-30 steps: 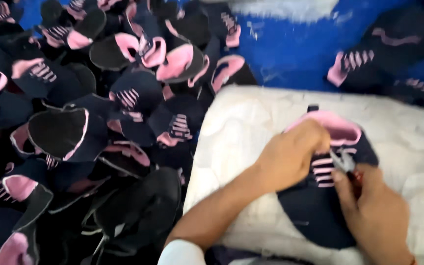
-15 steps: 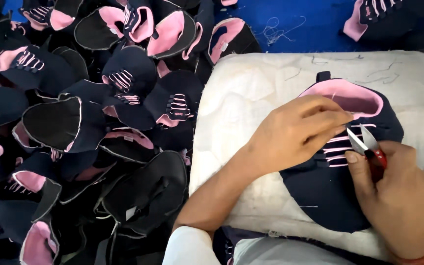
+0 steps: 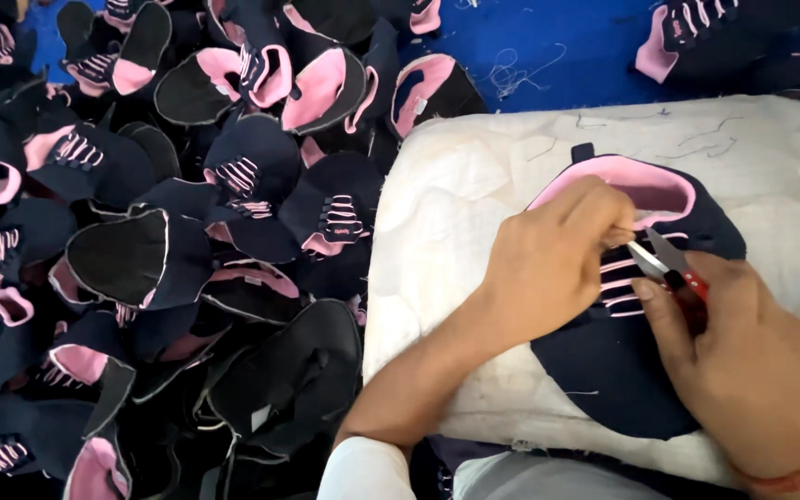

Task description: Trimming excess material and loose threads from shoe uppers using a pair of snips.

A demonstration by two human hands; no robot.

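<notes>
A navy shoe upper [image 3: 631, 361] with a pink collar lining lies flat on a white padded work cushion [image 3: 456, 204], at about four o'clock in the view. It looks like soft, limp fabric, light and easily bunched, so it probably handles best pinned flat with the fingers close beside the pink-striped lace panel at its middle, not lifted by an edge. The left hand [image 3: 548, 268] rests on the upper, fingers curled together, the thumb and forefinger pinched at the striped panel; whether a loose thread sits between them is too small to tell. The right hand [image 3: 743, 361], at three o'clock from the left, is closed around a small pair of thread snips [image 3: 664, 262] with a red grip, the blades slightly parted and pointing toward ten o'clock at the left fingertips. Beyond the cushion, from seven through eleven o'clock, a deep pile of matching navy-and-pink uppers [image 3: 168, 250] covers a blue floor sheet [image 3: 548, 56], with more at one o'clock.
</notes>
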